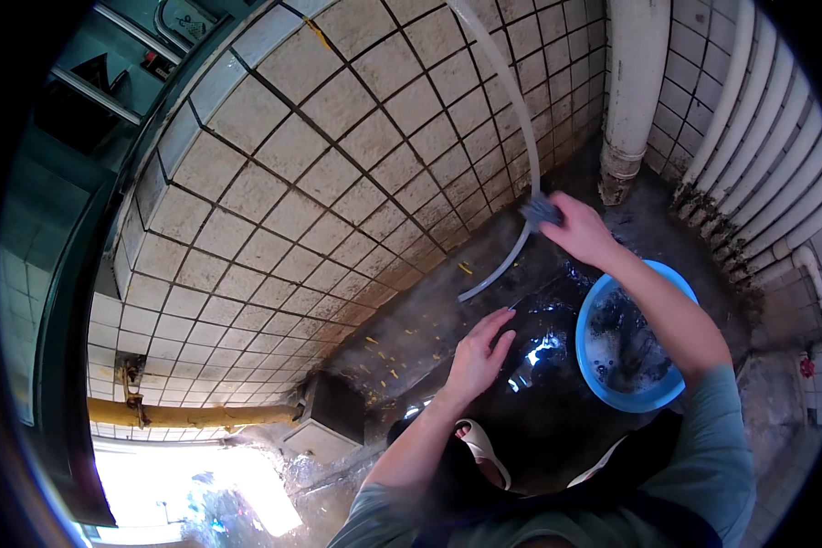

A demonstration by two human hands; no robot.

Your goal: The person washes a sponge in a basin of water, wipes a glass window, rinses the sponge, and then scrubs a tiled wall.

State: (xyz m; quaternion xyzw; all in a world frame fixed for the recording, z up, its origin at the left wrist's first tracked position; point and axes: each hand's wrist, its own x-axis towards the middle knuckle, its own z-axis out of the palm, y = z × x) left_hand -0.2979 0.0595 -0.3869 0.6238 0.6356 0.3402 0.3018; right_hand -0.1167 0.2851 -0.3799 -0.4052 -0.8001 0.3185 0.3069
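My right hand point(579, 229) is closed on a dark grey, bunched cloth or scrubber point(542, 212), whose exact kind I cannot tell, at a translucent hose point(525, 130). That hose hangs down along the tiled wall and its free end lies on the wet dark floor point(418, 335). My left hand point(483, 349) is over the floor near the hose end, fingers apart, holding nothing. Below my right forearm stands a light blue plastic basin point(583, 342) with foamy water point(616, 329) and something dark in it.
A tiled wall point(356, 151) runs along the far side. A thick white pipe point(633, 82) and several thinner pipes point(760, 137) stand at the right. A yellow pipe point(192, 415) meets a small box-shaped block point(329, 425) at the lower left. Yellow scraps point(383, 356) lie on the floor.
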